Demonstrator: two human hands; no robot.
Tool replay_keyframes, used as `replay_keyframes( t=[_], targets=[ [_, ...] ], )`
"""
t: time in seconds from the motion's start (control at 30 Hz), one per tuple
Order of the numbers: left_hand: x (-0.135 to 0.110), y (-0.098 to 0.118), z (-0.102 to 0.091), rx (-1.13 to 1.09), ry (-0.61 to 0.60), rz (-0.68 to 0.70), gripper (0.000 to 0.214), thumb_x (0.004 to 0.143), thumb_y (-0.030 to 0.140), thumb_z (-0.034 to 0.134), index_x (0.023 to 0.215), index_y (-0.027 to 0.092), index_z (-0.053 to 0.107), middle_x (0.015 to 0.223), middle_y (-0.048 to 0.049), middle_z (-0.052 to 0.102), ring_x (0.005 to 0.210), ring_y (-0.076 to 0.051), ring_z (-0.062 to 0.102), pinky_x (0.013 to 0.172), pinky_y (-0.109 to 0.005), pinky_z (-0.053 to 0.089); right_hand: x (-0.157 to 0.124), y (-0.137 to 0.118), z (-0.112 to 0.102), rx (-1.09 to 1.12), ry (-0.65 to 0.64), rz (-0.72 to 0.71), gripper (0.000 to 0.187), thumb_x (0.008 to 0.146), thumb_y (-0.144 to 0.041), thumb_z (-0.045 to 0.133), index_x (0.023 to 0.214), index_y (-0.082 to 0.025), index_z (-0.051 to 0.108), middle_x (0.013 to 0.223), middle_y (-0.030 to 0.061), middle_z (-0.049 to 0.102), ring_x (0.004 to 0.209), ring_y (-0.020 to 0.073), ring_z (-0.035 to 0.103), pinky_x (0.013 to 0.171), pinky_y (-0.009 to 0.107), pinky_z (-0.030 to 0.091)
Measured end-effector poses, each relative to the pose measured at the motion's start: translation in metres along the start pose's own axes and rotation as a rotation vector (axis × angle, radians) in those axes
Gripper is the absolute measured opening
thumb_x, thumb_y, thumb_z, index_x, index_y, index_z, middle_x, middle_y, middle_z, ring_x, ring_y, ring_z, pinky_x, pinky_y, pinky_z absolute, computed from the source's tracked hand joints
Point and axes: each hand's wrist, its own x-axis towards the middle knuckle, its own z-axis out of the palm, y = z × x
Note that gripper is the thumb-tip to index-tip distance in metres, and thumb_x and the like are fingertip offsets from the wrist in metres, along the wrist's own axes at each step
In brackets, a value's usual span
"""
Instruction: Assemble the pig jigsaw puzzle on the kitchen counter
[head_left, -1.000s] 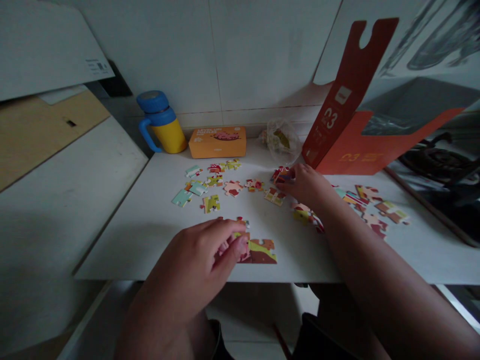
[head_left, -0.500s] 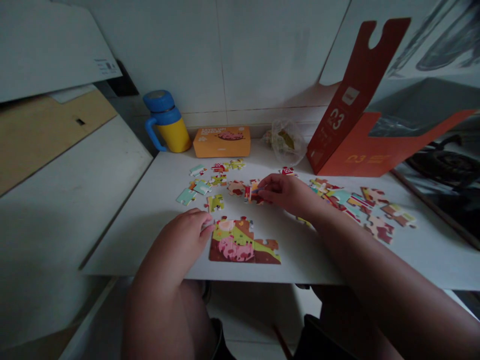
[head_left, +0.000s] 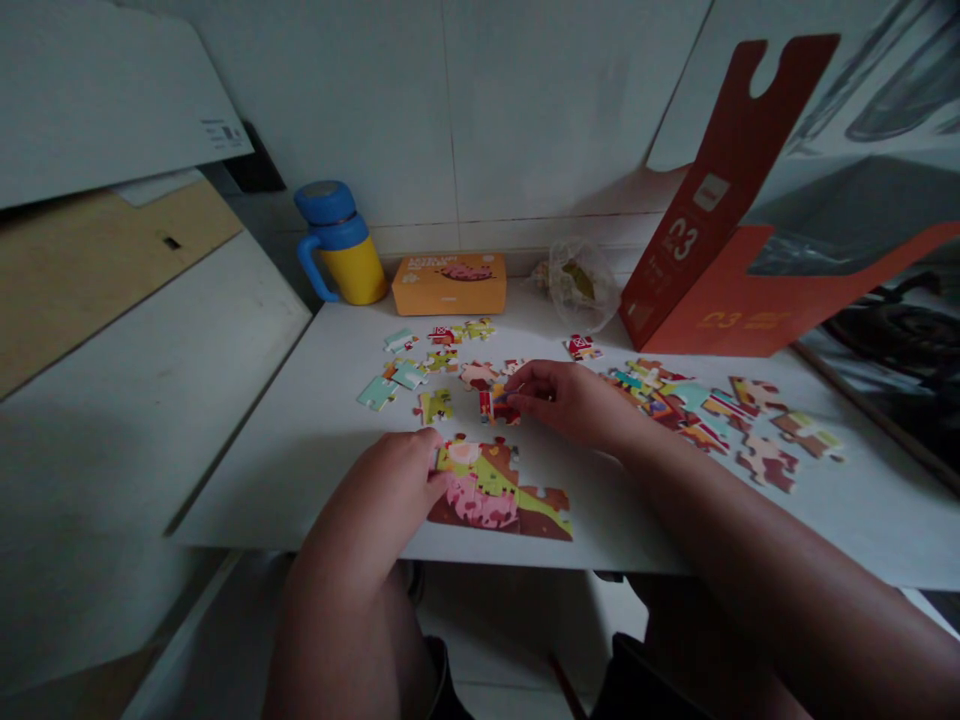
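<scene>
Far left on the bench (head_left: 285,480) I see a blue and yellow mug (head_left: 341,245), then an orange box (head_left: 448,284) against the wall. My left hand (head_left: 390,490) rests with its fingers curled together, pressed on the left edge of the joined puzzle block (head_left: 499,490), which lies flat near the bench's front edge. The block's long axis runs left to right, slightly tilted down toward the right, picture side up.

Just beyond it my right hand (head_left: 570,400) pinches a small red puzzle piece (head_left: 496,404) between thumb and fingertips, holding it just above the block's upper edge, close but apart. I cannot tell which way its tabs point; it is too small and half hidden.

To do this well, I judge the left hand should hold the block so it does not slide, while the right turns the piece flat until its colours and tabs match the open edge, then lowers it straight rather than forcing it.

Loose pieces (head_left: 712,410) lie scattered to the right, with a red card sleeve (head_left: 720,250) standing behind them
</scene>
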Motion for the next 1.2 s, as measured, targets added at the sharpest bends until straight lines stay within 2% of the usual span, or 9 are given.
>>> replay_keyframes(
  t=[0.2, 0.3, 0.43, 0.63, 0.9, 1.2],
  targets=[
    [-0.001, -0.002, 0.002, -0.042, -0.009, -0.012, 0.015, 0.095, 0.027, 0.065, 0.106, 0.018, 0.071, 0.095, -0.0086, 0.077, 0.084, -0.023, 0.071, 0.070, -0.031, 0.044, 0.002, 0.006, -0.010, -0.042, 0.101, 0.012, 0.013, 0.095, -0.035, 0.073, 0.101, -0.024, 0.071, 0.103, 0.0071, 0.086, 0.092, 0.0221, 0.081, 0.079, 0.033, 0.059],
    [-0.002, 0.003, 0.003, -0.031, -0.012, -0.012, 0.012, 0.095, 0.026, 0.066, 0.103, 0.018, 0.071, 0.095, -0.0090, 0.077, 0.084, -0.023, 0.071, 0.070, -0.031, 0.044, 0.002, 0.007, -0.006, -0.001, 0.059, 0.005, 0.013, 0.095, -0.034, 0.074, 0.101, -0.024, 0.071, 0.103, 0.0065, 0.085, 0.093, 0.0212, 0.080, 0.079, 0.032, 0.058],
    [-0.004, 0.020, 0.007, 0.008, -0.016, -0.014, 0.012, 0.094, 0.026, 0.069, 0.103, 0.019, 0.071, 0.092, -0.0081, 0.077, 0.082, -0.023, 0.071, 0.067, -0.031, 0.042, 0.000, 0.002, 0.007, 0.019, -0.029, 0.011, 0.010, 0.095, -0.032, 0.073, 0.100, -0.024, 0.071, 0.096, 0.0040, 0.085, 0.089, 0.0193, 0.079, 0.077, 0.030, 0.057],
    [-0.004, 0.040, 0.012, 0.079, -0.020, 0.004, 0.012, 0.095, 0.021, 0.064, 0.102, 0.020, 0.073, 0.089, -0.0085, 0.077, 0.081, -0.025, 0.073, 0.066, -0.033, 0.041, -0.001, 0.005, 0.016, -0.080, -0.098, 0.000, 0.015, 0.093, -0.036, 0.076, 0.099, -0.023, 0.072, 0.090, 0.0041, 0.082, 0.081, 0.0192, 0.076, 0.068, 0.029, 0.054],
    [-0.007, 0.044, 0.009, 0.066, -0.043, -0.004, 0.014, 0.096, 0.023, 0.064, 0.106, 0.019, 0.073, 0.091, -0.0103, 0.077, 0.085, -0.028, 0.074, 0.069, -0.034, 0.047, -0.006, -0.006, 0.008, -0.393, -0.070, -0.036, 0.011, 0.091, -0.034, 0.079, 0.095, -0.024, 0.077, 0.090, 0.0032, 0.082, 0.075, 0.0178, 0.070, 0.067, 0.030, 0.046],
    [-0.008, 0.042, 0.011, 0.085, -0.040, 0.022, 0.015, 0.097, 0.021, 0.060, 0.108, 0.019, 0.071, 0.092, -0.0098, 0.076, 0.085, -0.027, 0.074, 0.070, -0.034, 0.048, -0.006, -0.008, 0.005, -0.445, -0.101, -0.055, 0.013, 0.095, -0.037, 0.078, 0.101, -0.026, 0.079, 0.094, 0.0041, 0.082, 0.075, 0.0181, 0.068, 0.067, 0.031, 0.044]
  ],
)
